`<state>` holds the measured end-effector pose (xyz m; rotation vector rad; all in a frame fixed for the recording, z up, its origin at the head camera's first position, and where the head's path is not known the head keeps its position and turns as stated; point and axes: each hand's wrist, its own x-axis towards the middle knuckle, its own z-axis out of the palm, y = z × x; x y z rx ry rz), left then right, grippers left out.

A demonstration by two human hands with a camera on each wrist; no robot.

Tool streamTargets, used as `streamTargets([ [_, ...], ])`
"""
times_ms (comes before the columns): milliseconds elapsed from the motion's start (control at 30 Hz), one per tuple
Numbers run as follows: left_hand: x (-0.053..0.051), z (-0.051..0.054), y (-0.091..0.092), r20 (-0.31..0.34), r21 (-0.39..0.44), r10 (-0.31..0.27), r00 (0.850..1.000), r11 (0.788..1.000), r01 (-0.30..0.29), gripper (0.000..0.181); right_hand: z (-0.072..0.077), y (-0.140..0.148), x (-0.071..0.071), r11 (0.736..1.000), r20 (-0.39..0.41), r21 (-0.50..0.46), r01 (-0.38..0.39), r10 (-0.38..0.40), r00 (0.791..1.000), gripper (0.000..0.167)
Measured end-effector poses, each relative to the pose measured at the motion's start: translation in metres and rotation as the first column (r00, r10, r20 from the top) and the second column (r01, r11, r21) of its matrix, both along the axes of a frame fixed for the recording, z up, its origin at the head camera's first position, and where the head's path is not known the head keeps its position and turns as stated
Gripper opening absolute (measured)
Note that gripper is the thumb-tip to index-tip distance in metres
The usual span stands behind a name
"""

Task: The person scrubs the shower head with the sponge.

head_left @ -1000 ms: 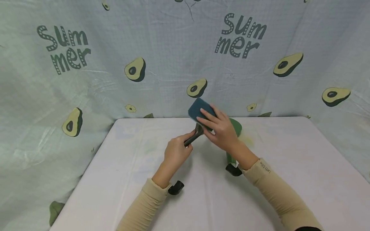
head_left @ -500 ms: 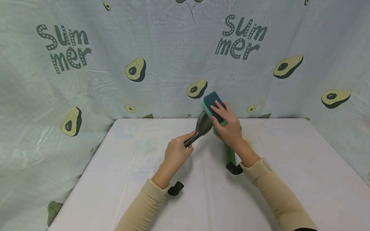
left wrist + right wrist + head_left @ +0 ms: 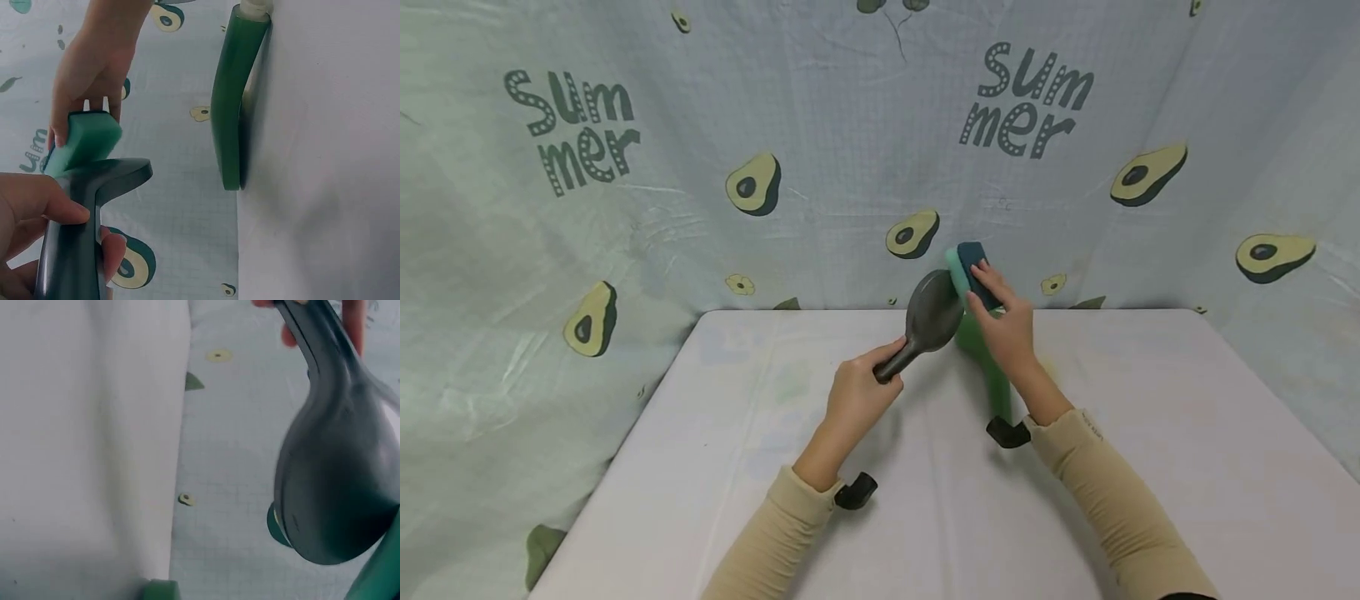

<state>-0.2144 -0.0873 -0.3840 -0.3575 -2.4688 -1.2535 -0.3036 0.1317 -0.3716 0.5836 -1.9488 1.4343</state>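
My left hand grips the handle of a dark grey handheld shower head, its round disc tilted up above the table. A sponge, teal foam with a dark scouring side, is held in my right hand between thumb and fingers. In the head view, the foam meets the disc's right edge. The right wrist view shows the disc's smooth back with the teal sponge beside it. Below my right hand lies a green shower head, partly hidden; its white connector shows in the left wrist view.
Under both hands is a table with a pale cloth. A hanging cloth printed with avocados and lettering stands behind the table's far edge. Black wrist cameras sit below each hand.
My right hand has drawn the sponge rightward across the disc and turned it on edge, uncovering the grey disc. The left hand has stayed nearly in place.
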Motion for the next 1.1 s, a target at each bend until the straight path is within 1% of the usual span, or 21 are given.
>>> streamTargets([
  [100,0.000,0.001,-0.001,0.043,0.064,-0.025,0.999,0.998,0.022,0.054,-0.005,-0.006,0.005,0.997,-0.087,0.082,-0.011,0.018,0.996,0.043],
  [167,-0.001,0.001,-0.002,0.073,0.116,-0.039,0.997,0.993,0.030,0.053,-0.008,-0.011,0.008,0.984,-0.183,0.178,-0.023,0.056,0.981,0.045],
  [200,-0.002,0.002,-0.003,0.086,0.135,-0.042,0.995,0.990,0.030,0.053,-0.010,-0.013,0.009,0.972,-0.239,0.234,-0.030,0.087,0.967,0.046],
  [267,-0.003,0.002,-0.005,0.101,0.160,-0.045,0.994,0.987,0.029,0.053,-0.013,-0.016,0.012,0.939,-0.336,0.341,-0.055,0.176,0.925,0.047],
  [333,-0.005,0.002,-0.006,0.105,0.171,-0.037,0.994,0.985,0.019,0.052,-0.017,-0.018,0.013,0.903,-0.398,0.425,-0.070,0.255,0.881,0.046],
  [367,-0.005,0.002,-0.006,0.106,0.172,-0.031,0.994,0.985,0.013,0.052,-0.018,-0.018,0.013,0.889,-0.414,0.452,-0.075,0.284,0.865,0.047],
  [400,-0.006,0.003,-0.007,0.105,0.172,-0.027,0.994,0.985,0.009,0.052,-0.020,-0.018,0.012,0.880,-0.420,0.467,-0.084,0.305,0.855,0.047],
  [433,-0.006,0.003,-0.007,0.105,0.174,-0.026,0.994,0.985,0.008,0.052,-0.021,-0.017,0.011,0.876,-0.424,0.473,-0.088,0.314,0.850,0.047],
  [467,-0.006,0.003,-0.007,0.109,0.178,-0.027,0.994,0.984,0.007,0.052,-0.022,-0.016,0.010,0.879,-0.424,0.468,-0.086,0.310,0.851,0.048],
  [533,-0.006,0.004,-0.007,0.126,0.199,-0.036,0.991,0.980,0.011,0.051,-0.022,-0.014,0.007,0.898,-0.411,0.433,-0.080,0.276,0.869,0.050],
  [600,-0.006,0.004,-0.008,0.150,0.232,-0.052,0.987,0.973,0.016,0.052,-0.022,-0.011,0.004,0.924,-0.375,0.375,-0.079,0.229,0.898,0.050],
  [667,-0.006,0.004,-0.007,0.176,0.267,-0.063,0.982,0.964,0.014,0.052,-0.022,-0.008,0.002,0.950,-0.320,0.304,-0.074,0.174,0.931,0.049],
  [700,-0.006,0.004,-0.007,0.185,0.282,-0.067,0.980,0.959,0.012,0.052,-0.021,-0.007,0.001,0.960,-0.292,0.272,-0.073,0.154,0.944,0.048],
  [767,-0.007,0.003,-0.007,0.200,0.309,-0.077,0.977,0.951,0.011,0.053,-0.021,-0.005,0.003,0.969,-0.258,0.241,-0.058,0.122,0.958,0.046],
  [800,-0.007,0.003,-0.007,0.205,0.321,-0.083,0.975,0.947,0.013,0.053,-0.021,-0.005,0.004,0.968,-0.259,0.247,-0.049,0.115,0.959,0.047],
  [833,-0.007,0.003,-0.007,0.207,0.332,-0.086,0.975,0.943,0.012,0.054,-0.022,-0.006,0.006,0.963,-0.271,0.268,-0.040,0.115,0.956,0.046],
  [900,-0.008,0.002,-0.006,0.205,0.356,-0.099,0.974,0.934,0.020,0.054,-0.021,-0.008,0.011,0.940,-0.322,0.339,-0.038,0.154,0.934,0.047],
  [967,-0.009,0.002,-0.006,0.205,0.376,-0.112,0.972,0.926,0.027,0.054,-0.022,-0.012,0.015,0.905,-0.381,0.422,-0.050,0.227,0.896,0.041],
  [1033,-0.010,0.002,-0.006,0.200,0.392,-0.121,0.972,0.919,0.034,0.054,-0.022,-0.014,0.017,0.871,-0.414,0.486,-0.073,0.303,0.858,0.034],
  [1067,-0.010,0.002,-0.006,0.198,0.397,-0.125,0.972,0.917,0.037,0.054,-0.022,-0.015,0.018,0.859,-0.420,0.505,-0.085,0.331,0.845,0.031],
  [1100,-0.011,0.002,-0.005,0.197,0.403,-0.129,0.972,0.914,0.040,0.054,-0.022,-0.014,0.017,0.851,-0.423,0.516,-0.093,0.348,0.837,0.030],
])
